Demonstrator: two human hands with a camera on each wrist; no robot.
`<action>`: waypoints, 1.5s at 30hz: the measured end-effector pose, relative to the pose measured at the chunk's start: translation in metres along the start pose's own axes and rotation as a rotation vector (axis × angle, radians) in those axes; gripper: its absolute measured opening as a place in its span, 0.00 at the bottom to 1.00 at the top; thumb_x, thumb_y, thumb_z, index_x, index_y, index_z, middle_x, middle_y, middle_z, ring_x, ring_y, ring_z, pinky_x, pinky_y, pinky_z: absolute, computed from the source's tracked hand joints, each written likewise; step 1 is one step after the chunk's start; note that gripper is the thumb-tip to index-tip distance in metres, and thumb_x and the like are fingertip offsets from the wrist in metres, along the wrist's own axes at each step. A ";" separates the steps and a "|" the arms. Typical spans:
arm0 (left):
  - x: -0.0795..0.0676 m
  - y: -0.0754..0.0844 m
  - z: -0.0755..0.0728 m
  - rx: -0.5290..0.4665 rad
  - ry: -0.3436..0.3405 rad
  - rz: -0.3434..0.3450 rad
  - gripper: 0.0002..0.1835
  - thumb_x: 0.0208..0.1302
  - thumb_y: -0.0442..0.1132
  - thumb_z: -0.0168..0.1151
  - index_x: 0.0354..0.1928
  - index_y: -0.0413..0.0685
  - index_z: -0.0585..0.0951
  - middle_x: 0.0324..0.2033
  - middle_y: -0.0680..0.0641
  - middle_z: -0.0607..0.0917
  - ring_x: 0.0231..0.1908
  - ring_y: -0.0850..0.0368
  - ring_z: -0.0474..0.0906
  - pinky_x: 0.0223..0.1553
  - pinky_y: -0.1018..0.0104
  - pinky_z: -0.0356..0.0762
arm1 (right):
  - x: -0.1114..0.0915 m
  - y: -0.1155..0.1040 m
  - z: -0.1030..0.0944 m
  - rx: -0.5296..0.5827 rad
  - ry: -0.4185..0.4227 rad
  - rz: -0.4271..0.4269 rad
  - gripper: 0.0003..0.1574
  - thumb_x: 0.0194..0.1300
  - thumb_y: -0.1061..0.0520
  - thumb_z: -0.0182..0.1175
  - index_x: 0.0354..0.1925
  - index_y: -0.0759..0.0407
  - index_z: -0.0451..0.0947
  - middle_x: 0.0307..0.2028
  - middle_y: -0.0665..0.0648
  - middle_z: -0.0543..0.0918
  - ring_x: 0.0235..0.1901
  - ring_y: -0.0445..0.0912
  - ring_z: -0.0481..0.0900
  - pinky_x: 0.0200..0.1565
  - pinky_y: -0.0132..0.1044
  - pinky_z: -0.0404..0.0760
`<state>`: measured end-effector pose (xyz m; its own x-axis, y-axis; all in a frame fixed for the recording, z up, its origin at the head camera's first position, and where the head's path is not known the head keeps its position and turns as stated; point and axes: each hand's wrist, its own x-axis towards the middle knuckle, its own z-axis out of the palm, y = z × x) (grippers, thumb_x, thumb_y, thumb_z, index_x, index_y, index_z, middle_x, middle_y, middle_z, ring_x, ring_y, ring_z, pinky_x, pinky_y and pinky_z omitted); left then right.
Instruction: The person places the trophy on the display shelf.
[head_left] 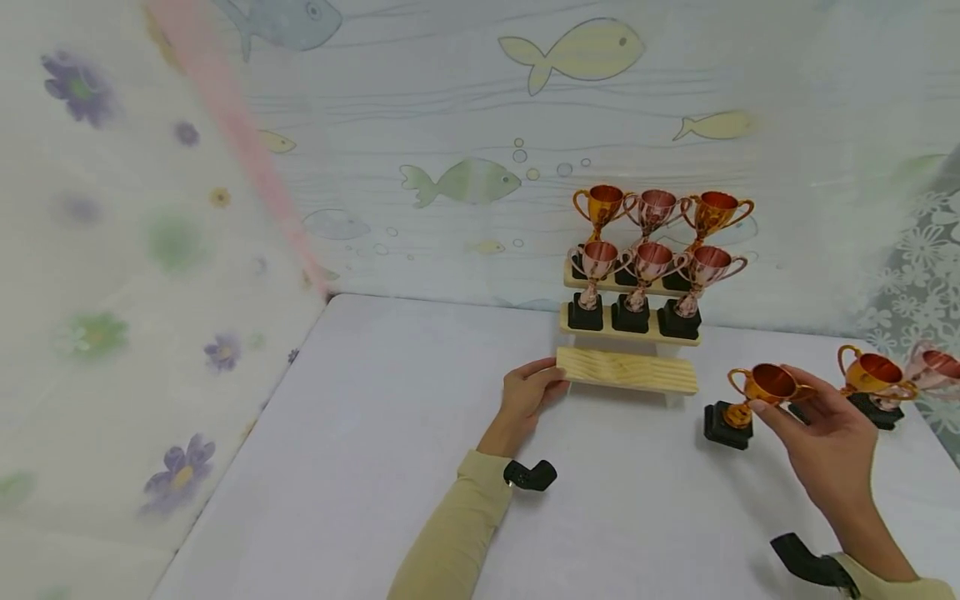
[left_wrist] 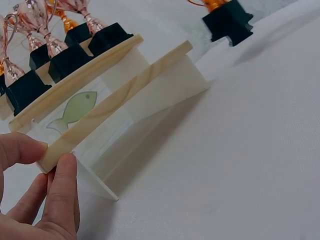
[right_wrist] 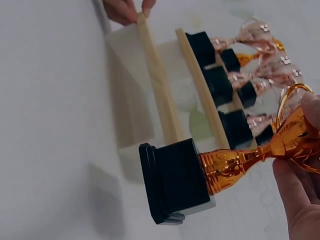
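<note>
A stepped wooden display stand (head_left: 626,371) has three pale boards on white supports. My left hand (head_left: 525,396) pinches the left end of its lowest board between thumb and fingers, as the left wrist view also shows. That board bears nothing. In my right hand (head_left: 836,429) is a gold trophy cup (right_wrist: 235,167) with a black base, gripped around its bowl and handles. The trophy is tilted, its base pointing left, off the table and right of the lowest board. Three rose-gold trophies (head_left: 649,265) stand on the middle board. Gold and rose-gold trophies (head_left: 603,204) fill the top board behind.
More trophies, a gold one (head_left: 873,375) and a rose-gold one (head_left: 936,371), stand on the white table (head_left: 405,417) at the far right, partly behind my right hand. A fish-patterned backdrop (head_left: 450,100) rises behind the stand. A flowered sheet (head_left: 112,275) hangs at left.
</note>
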<state>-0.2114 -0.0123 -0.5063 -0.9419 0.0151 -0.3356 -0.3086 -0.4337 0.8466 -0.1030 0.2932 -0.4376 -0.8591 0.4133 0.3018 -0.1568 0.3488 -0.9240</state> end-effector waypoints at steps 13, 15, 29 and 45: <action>-0.002 0.002 0.000 -0.024 -0.016 -0.017 0.18 0.61 0.23 0.66 0.54 0.27 0.81 0.41 0.37 0.86 0.33 0.58 0.86 0.43 0.68 0.88 | 0.016 -0.041 0.080 0.141 -0.276 -0.225 0.34 0.58 0.79 0.66 0.63 0.71 0.75 0.53 0.42 0.82 0.52 0.34 0.81 0.48 0.22 0.81; -0.002 0.002 -0.002 -0.020 -0.017 -0.014 0.18 0.61 0.23 0.65 0.55 0.27 0.81 0.43 0.36 0.86 0.35 0.56 0.87 0.44 0.67 0.88 | 0.019 -0.043 0.093 0.214 -0.302 -0.220 0.32 0.58 0.79 0.66 0.62 0.72 0.75 0.53 0.43 0.83 0.52 0.35 0.82 0.49 0.23 0.82; -0.002 0.002 -0.001 -0.005 -0.028 -0.022 0.18 0.62 0.25 0.65 0.55 0.29 0.82 0.46 0.35 0.85 0.37 0.56 0.86 0.45 0.67 0.87 | 0.034 -0.039 0.154 0.329 -0.338 -0.206 0.30 0.57 0.76 0.69 0.59 0.73 0.77 0.51 0.46 0.84 0.47 0.38 0.84 0.47 0.26 0.85; 0.000 0.000 -0.002 -0.029 -0.028 -0.018 0.19 0.62 0.25 0.65 0.55 0.29 0.82 0.50 0.34 0.85 0.38 0.55 0.87 0.46 0.66 0.87 | 0.041 -0.038 0.171 0.308 -0.299 -0.255 0.31 0.56 0.75 0.71 0.59 0.71 0.78 0.47 0.44 0.85 0.46 0.36 0.85 0.43 0.25 0.86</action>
<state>-0.2107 -0.0143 -0.5074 -0.9397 0.0480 -0.3387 -0.3220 -0.4587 0.8282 -0.2157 0.1532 -0.4301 -0.8698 0.0725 0.4880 -0.4776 0.1244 -0.8697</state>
